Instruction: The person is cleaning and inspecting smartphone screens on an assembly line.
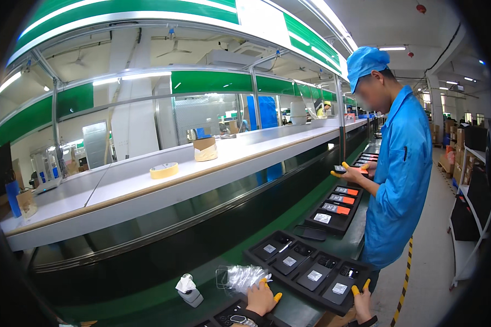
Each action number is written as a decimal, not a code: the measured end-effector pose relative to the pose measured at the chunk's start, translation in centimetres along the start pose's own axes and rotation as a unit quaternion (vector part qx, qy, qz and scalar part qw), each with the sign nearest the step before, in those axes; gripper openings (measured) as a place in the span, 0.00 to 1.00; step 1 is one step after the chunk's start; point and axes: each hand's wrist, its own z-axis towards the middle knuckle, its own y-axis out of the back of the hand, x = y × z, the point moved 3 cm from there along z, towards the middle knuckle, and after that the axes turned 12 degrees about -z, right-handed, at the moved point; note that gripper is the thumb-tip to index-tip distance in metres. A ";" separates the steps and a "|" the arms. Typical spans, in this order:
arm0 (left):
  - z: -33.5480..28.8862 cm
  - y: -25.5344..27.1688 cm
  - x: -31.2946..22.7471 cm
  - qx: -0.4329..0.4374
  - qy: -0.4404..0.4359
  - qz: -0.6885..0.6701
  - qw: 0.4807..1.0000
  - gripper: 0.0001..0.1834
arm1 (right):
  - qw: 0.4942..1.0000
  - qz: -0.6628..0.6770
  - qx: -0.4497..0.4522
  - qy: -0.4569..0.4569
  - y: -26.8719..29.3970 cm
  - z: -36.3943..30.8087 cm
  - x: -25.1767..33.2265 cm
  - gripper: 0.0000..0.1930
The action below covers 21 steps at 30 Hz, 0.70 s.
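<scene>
Yellow covers sit on the fingertips of both my hands. My left hand (261, 300), with a watch at its wrist, reaches over the bench beside a pile of crinkled clear plastic bags (244, 278). Its thumb and forefinger are spread, and nothing shows between them. My right hand (362, 306) grips the right end of a black compartment tray (298, 279); part of its hold is hidden. In that tray lie several dark phone-like devices (314, 276) with white labels. Another black tray (219, 316) with dark parts is partly hidden by my left hand and wrist.
A grey-white bottle (190, 291) topped with white tissue stands left of the bags. Farther along are a tray (338, 219) with orange-marked devices and a co-worker in blue (399, 174) holding a device. A tape roll (164, 170) lies on the white shelf (125, 188).
</scene>
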 end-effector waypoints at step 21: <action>-22.6 9.4 -3.2 -0.055 -0.207 -0.132 0.968 0.28 | 0.793 0.031 0.592 0.139 -10.9 -11.4 11.2 0.22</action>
